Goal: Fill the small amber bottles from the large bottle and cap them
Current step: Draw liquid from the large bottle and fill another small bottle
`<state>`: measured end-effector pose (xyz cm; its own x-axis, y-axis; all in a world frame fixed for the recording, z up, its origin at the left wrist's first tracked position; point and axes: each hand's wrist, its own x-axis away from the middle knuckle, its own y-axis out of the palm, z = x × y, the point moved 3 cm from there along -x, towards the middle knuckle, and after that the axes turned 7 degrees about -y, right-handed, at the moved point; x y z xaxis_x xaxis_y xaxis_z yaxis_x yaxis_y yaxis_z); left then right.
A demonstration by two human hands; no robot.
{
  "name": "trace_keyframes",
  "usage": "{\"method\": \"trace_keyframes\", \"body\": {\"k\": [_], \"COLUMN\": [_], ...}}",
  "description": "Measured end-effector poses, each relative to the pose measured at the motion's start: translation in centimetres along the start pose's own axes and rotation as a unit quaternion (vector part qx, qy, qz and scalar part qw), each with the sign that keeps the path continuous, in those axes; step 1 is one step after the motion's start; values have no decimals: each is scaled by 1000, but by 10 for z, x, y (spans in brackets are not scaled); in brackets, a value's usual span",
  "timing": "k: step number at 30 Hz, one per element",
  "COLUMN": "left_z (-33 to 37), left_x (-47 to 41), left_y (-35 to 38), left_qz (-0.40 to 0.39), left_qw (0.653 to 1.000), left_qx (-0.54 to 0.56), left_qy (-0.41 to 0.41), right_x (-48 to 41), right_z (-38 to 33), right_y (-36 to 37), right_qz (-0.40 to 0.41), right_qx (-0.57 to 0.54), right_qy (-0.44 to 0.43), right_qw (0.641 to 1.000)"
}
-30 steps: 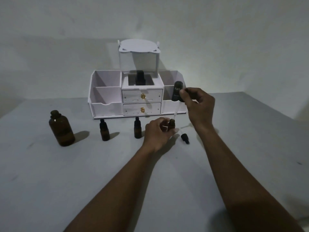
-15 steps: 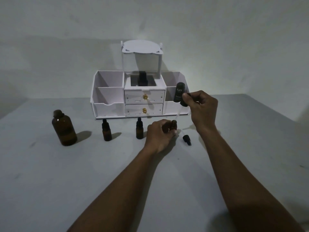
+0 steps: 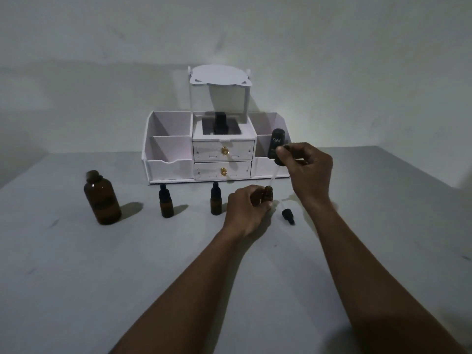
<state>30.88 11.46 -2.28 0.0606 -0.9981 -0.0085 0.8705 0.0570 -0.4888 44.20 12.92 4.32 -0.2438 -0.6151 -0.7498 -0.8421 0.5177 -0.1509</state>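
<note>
- Nearest, on the grey table (image 3: 127, 277): left hand (image 3: 249, 209) curled round the open small amber bottle (image 3: 268, 194), steadying it upright on the surface.
- Just right of it, lying on its side and apart from the bottle: loose black cap (image 3: 288, 216).
- Above and behind: right hand (image 3: 307, 167) pinching a black-bulbed dropper (image 3: 277, 145) near its collar, thin clear pipette slanting down toward the bottle mouth; tip inside or only over it, cannot tell.
- Probably light, rigid glass, easy to tip and breakable; best held low round the body, leaving the narrow neck free.
- Dark brown, cylindrical, short-necked; fill level unreadable in this dim light.
- Leftward in a row: first capped bottle (image 3: 216, 202), second capped bottle (image 3: 166, 205), then the large amber bottle (image 3: 102, 200), rounded dark top on.
- Farthest: white drawer organiser (image 3: 168, 169) against the wall, a dark bottle (image 3: 221, 122) in its middle compartment.
</note>
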Motion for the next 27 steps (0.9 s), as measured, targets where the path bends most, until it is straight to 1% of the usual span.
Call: {"method": "trace_keyframes", "body": {"k": [5, 10, 13, 15, 17, 21, 24, 27], "left_z": [-3, -16, -27, -34, -43, -72, -97, -115], "left_x": [3, 23, 46, 60, 72, 85, 91, 94], "left_y": [-4, -19, -39, -63, -97, -162, -209, -245], "left_qz": [2, -16, -15, 1, 32, 141, 235, 304], "left_qw": [998, 994, 996, 995, 992, 983, 964, 945], "left_qx": [57, 106, 86, 99, 121, 105, 116, 115], "left_qy": [-9, -30, -13, 6, 26, 46, 39, 32], "right_x": [1, 7, 13, 15, 18, 29, 36, 42], "right_z": [-12, -30, -47, -61, -77, -115, -138, -158], "right_y": [-3, -2, 12, 27, 45, 87, 120, 150], "right_qz": [43, 72, 66, 45, 26, -13, -43, -62], "right_qx": [-6, -53, -77, -103, -135, -190, -241, -267], "right_qy": [-25, -37, -50, -61, -71, -94, -91, -89], "right_qw": [999, 995, 994, 992, 988, 977, 965, 958]}}
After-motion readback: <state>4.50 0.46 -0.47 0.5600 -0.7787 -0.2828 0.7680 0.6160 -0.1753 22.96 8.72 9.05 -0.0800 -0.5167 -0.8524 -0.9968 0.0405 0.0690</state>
